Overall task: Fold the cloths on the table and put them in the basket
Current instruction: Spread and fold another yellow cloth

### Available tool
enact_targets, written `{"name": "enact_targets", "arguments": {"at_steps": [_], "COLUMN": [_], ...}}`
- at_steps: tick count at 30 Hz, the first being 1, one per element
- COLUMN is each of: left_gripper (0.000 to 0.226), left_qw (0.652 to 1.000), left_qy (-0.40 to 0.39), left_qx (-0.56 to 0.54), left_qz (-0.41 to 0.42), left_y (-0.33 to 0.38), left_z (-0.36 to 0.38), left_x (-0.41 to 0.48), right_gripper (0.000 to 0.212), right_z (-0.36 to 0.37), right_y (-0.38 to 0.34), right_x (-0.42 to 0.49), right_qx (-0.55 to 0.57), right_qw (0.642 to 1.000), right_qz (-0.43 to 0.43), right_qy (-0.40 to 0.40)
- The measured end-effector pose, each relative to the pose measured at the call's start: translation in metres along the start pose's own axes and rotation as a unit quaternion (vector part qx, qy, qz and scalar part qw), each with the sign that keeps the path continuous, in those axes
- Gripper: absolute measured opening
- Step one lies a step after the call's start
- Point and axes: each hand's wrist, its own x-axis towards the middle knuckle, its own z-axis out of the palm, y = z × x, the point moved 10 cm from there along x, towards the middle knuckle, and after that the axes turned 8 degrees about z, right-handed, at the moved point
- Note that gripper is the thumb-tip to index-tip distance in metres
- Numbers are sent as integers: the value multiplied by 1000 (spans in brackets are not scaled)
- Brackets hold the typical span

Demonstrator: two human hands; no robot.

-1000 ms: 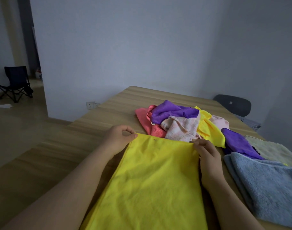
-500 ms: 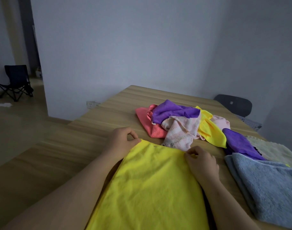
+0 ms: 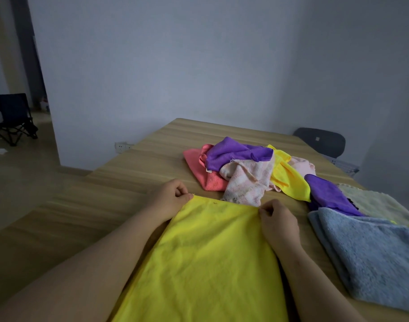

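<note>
- On the light wooden table (image 3: 110, 205), from the head view, a bright yellow smooth cloth (image 3: 205, 259) lies spread flat, running from the near edge of the frame towards the middle of the tabletop.
- The left hand (image 3: 168, 198) pinches the cloth's far left corner between thumb and curled fingers.
- The right hand (image 3: 278, 221) pinches the far right corner the same way, fingers curled tight on the hem.
- Just beyond the far hem sits a loose heap: a coral-pink cloth (image 3: 198, 168) at the left, a purple cloth (image 3: 233, 152) draped over it, a pale pink patterned cloth (image 3: 245, 182) in front, touching the hem, and a second yellow cloth (image 3: 289, 180) to the right.
- Right of the hands lies a folded blue-grey terry towel (image 3: 371, 252), with another purple cloth (image 3: 329, 194) and a cream towel (image 3: 380, 203) behind it.
- A dark chair back (image 3: 322, 141) stands behind the table; a black folding chair (image 3: 12, 117) stands far left.
</note>
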Motion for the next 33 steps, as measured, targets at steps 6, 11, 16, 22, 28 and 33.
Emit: {"name": "enact_targets", "arguments": {"at_steps": [6, 11, 16, 22, 28, 33], "left_gripper": [31, 12, 27, 17, 30, 30], "left_qw": [971, 981, 999, 999, 989, 990], "left_qy": [-179, -111, -8, 42, 31, -45], "left_qx": [150, 148, 28, 2, -144, -135], "left_qz": [54, 65, -13, -23, 16, 16], "left_y": [13, 16, -4, -11, 12, 34], "left_z": [17, 12, 1, -3, -15, -24], "left_x": [-5, 1, 9, 16, -29, -95], "right_gripper": [10, 12, 13, 36, 26, 17], "right_z": [0, -1, -1, -3, -19, -32], "right_y": [-1, 0, 0, -4, 1, 5], "right_x": [1, 4, 5, 2, -35, -91], "right_qx": [24, 24, 0, -4, 11, 20], "right_qw": [1000, 1000, 999, 997, 997, 996], "right_qz": [-12, -11, -15, -35, -49, -78], "right_qy": [-2, 9, 28, 66, 67, 23]}}
